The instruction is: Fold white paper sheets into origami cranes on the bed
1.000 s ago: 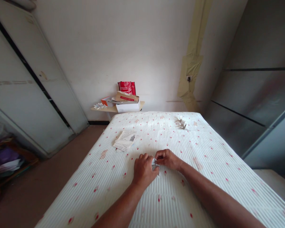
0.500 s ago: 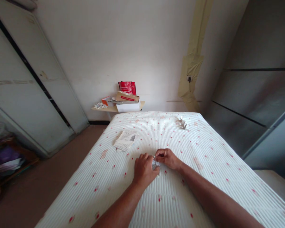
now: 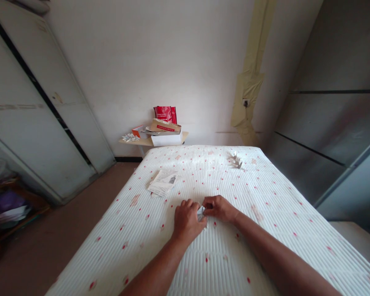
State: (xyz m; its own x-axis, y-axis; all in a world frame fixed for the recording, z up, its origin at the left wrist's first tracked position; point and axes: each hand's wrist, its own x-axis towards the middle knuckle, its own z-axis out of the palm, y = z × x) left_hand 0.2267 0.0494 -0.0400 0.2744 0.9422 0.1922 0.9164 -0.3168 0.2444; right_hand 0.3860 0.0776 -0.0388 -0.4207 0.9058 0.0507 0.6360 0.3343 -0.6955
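A small folded piece of printed paper lies on the white mattress with red dots, pinched between both hands. My left hand is closed over its left side, fingers curled down. My right hand pinches its right edge with fingers pressed together. Most of the paper is hidden under the fingers.
A stack of printed paper sheets lies on the mattress ahead to the left. Folded paper figures sit near the far right end. Beyond the mattress a low table carries boxes and a red bag. Wardrobe doors stand at left.
My right hand has shifted slightly down and toward the paper; the left hand has stayed put. The paper remains pinched between both.
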